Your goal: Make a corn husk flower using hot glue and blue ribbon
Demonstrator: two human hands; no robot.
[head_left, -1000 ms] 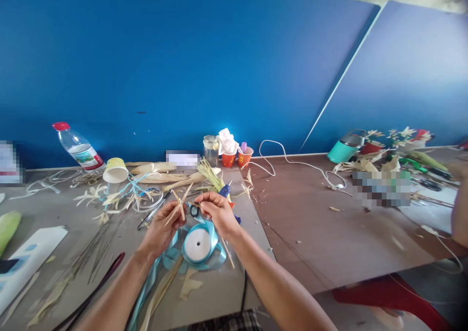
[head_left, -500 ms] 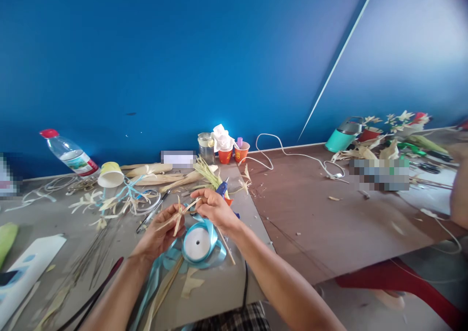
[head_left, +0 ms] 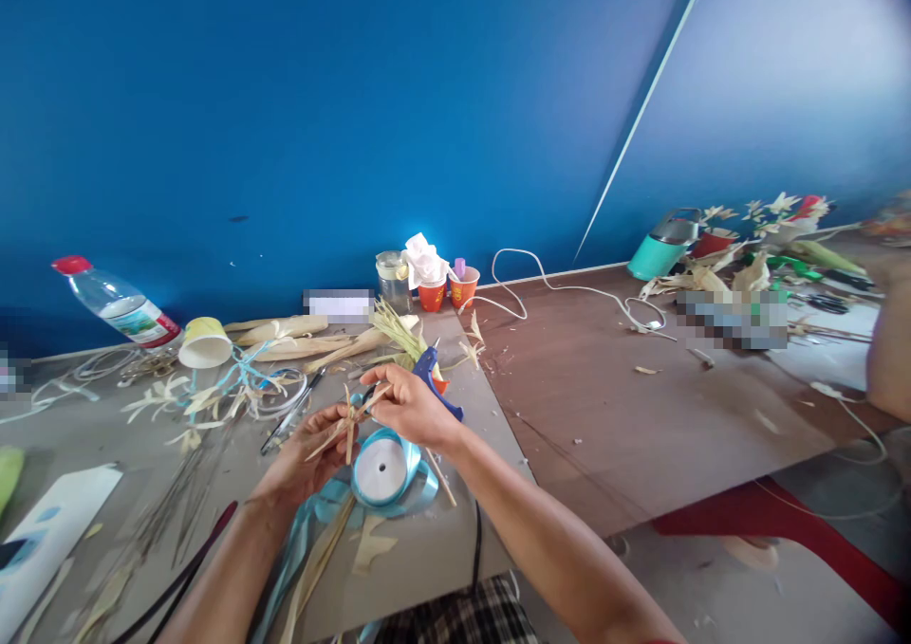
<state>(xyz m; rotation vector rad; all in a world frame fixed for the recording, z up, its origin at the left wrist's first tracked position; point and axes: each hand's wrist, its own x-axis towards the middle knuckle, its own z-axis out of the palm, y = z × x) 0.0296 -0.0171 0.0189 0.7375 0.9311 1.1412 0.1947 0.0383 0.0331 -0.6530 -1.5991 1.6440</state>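
Observation:
Over the grey table, my left hand (head_left: 309,450) grips a small flower of pale corn husk strips (head_left: 349,418), its narrow petals spread apart. My right hand (head_left: 409,402) is closed at the flower's upper right petal, thumb and fingers pinching it. Just below the hands lies a spool of light blue ribbon (head_left: 384,469), its loose end trailing to the left. A blue glue gun (head_left: 431,374) stands behind my right hand, partly hidden by it. The base of the flower is covered by my left fingers.
Left of my hands lie husk flowers with blue stems (head_left: 246,374), a yellow paper cup (head_left: 205,342) and a tilted bottle (head_left: 120,307). Red paper cups (head_left: 464,288) and a glass jar (head_left: 394,282) stand by the wall. At far right a person's arm (head_left: 889,340) is near a teal container (head_left: 655,255).
The view has shifted slightly, so things sit a little further left and higher. My right fingers have moved in closer to the husk flower; more of the glue gun shows.

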